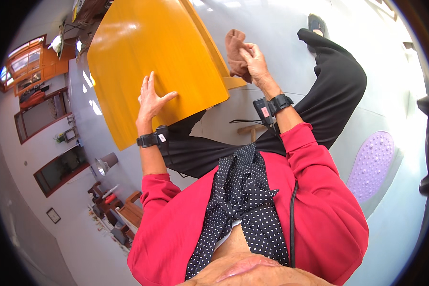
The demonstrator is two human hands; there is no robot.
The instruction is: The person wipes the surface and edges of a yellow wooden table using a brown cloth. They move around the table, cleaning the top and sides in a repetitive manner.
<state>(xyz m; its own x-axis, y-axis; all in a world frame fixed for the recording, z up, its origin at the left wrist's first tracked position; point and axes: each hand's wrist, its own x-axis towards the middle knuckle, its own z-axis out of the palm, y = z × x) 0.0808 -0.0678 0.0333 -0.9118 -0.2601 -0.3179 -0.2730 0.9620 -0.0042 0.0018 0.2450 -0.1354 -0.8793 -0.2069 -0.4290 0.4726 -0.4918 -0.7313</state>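
Note:
A crumpled brown cloth (235,50) is pinched between the thumb and fingers of my right hand (256,63). It hangs just beyond the right edge of a yellow-brown wooden table (157,43), above the grey floor. My left hand (152,98) has its fingers and thumb spread over the near left part of the tabletop and holds nothing. Whether its palm touches the wood, I cannot tell. Each wrist carries a black strap with a small black device, the left device (162,135) and the right device (262,111).
My legs in black trousers (336,75) extend beside and under the table. To the right, a purple studded mat (371,166) lies on the floor. A wooden stool leg or crossbar (252,129) shows beneath me. A grey bin-like container (106,163) and wooden furniture (130,211) stand to the left.

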